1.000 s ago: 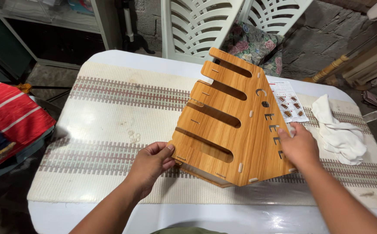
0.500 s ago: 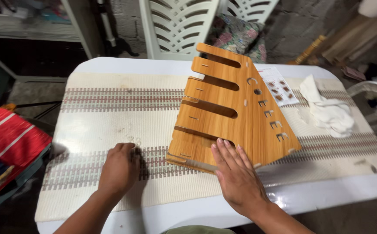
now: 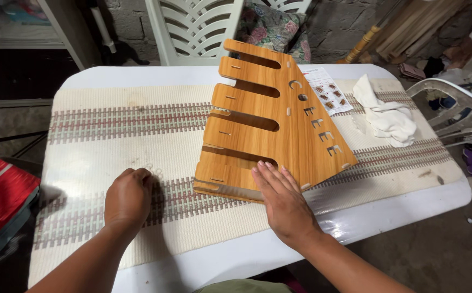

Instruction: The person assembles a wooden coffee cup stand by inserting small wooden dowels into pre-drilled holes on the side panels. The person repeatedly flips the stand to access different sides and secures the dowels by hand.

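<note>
Head view: wooden slotted rack (image 3: pixel 271 125) lying on the striped mat (image 3: pixel 111 130), near edge close to the worktop (image 3: pixel 409 209) rim; bare mat to its left. Honey-coloured grain, four long slots, small cutouts. Right hand (image 3: pixel 282 203) flat, grip released, pressing the rack's near corner. Left hand (image 3: pixel 128 198) curled loosely on the mat, grasping nothing visible.
</note>
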